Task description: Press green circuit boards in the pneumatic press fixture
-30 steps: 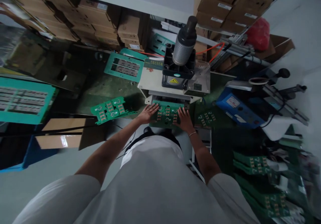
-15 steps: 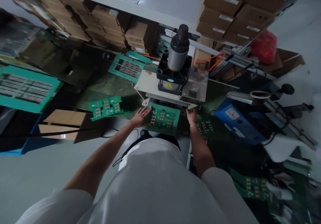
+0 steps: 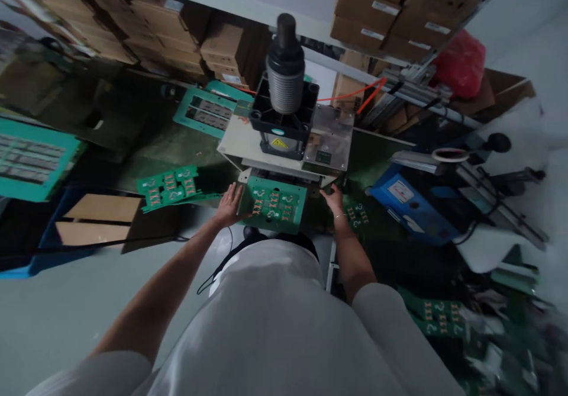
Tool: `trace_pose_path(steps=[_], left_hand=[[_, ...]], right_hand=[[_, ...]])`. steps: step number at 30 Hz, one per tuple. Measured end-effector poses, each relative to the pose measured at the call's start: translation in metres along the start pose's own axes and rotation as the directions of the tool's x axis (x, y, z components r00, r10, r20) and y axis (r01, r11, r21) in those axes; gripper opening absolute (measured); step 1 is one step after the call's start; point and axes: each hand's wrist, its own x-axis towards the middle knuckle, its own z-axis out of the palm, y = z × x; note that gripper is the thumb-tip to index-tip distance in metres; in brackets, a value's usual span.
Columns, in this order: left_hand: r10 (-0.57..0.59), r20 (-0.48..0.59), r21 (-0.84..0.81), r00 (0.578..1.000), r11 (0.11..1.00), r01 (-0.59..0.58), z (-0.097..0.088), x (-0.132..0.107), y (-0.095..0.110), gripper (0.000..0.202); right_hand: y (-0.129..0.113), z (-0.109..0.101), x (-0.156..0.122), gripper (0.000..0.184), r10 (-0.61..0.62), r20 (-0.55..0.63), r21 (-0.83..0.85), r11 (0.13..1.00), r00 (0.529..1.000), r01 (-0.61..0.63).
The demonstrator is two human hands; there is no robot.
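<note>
A green circuit board panel (image 3: 274, 205) lies on a teal plate (image 3: 296, 221) at the front of a benchtop press (image 3: 284, 121). My left hand (image 3: 229, 205) is at the left edge of the plate, open, with its fingers stretched forward. Whether it touches the plate, I cannot tell. Near the front right corner of the press, my right hand (image 3: 333, 200) is open, thumb and fingers apart, with nothing visible in it. Another panel (image 3: 357, 213) lies just right of the right wrist.
A stack of green panels (image 3: 168, 187) sits left of the press. Blue equipment (image 3: 412, 209) with a tape roll (image 3: 450, 155) stands at the right. Cardboard boxes (image 3: 231, 47) fill the space behind. An open carton (image 3: 100, 221) is at the left; more panels (image 3: 441, 318) lie at lower right.
The camera view has shifted, so the press and bench appear further left. My left fingers point more forward beside the plate. My right thumb and fingers look more spread.
</note>
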Motion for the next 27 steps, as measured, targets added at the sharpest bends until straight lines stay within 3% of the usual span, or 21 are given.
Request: trace_pose_path(steps=[3,5,11,16,21,27], left_hand=[[0.02,-0.033,-0.011,0.999,1.0,-0.02,0.004,0.0,-0.003,0.116],[0.023,-0.04,-0.015,0.999,1.0,-0.024,0.006,-0.001,-0.004,0.117],[-0.071,-0.063,-0.023,0.995,0.997,0.07,0.003,-0.005,0.002,0.119],[-0.143,-0.049,-0.025,0.989,0.99,0.142,-0.009,-0.011,0.019,0.121],[-0.14,-0.152,-0.038,0.978,0.99,0.136,-0.017,-0.021,0.042,0.117],[-0.244,-0.326,-0.062,0.913,0.97,0.237,-0.017,-0.033,0.059,0.116]], right_hand=[[0.017,-0.009,-0.013,0.042,0.092,-0.006,0.062,0.994,0.996,-0.091],[0.015,-0.006,-0.014,0.041,0.106,0.001,0.094,0.99,0.994,-0.105],[-0.029,0.019,0.015,0.036,0.028,0.103,-0.011,1.0,0.994,-0.027],[-0.048,0.022,0.02,0.037,0.038,0.118,-0.027,0.999,0.992,-0.035],[-0.036,-0.006,0.012,0.046,0.117,0.088,-0.044,0.993,0.989,-0.113],[0.033,-0.066,-0.039,0.034,0.322,-0.029,-0.211,0.923,0.946,-0.32]])
